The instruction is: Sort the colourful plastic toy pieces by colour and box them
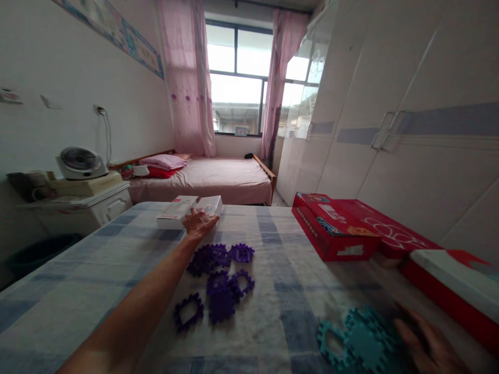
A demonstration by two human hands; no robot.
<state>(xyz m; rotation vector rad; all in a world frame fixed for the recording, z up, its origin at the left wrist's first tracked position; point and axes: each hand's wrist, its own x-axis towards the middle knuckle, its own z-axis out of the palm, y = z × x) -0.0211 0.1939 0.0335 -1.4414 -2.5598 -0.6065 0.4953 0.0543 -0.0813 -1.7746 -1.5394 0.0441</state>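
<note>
My left hand [200,223] reaches far across the table to two white boxes. Its fingers are spread over the near part of the right white box [211,204], and the left white box [175,210] is beside it. Whether the fingers grip a box does not show. Below that hand lie several purple interlocking plastic pieces [222,305], some solid and some with open middles. At the lower right, my right hand [427,337] is blurred by motion, next to a group of teal interlocking pieces [368,340]. Its fingers are too smeared to read.
A red box [337,226] stands on the right of the checked tablecloth [268,228]. Behind it lie another red box [401,228] and a white-topped red box [460,275]. Beyond the table are a bed [210,179] and a wardrobe [390,182].
</note>
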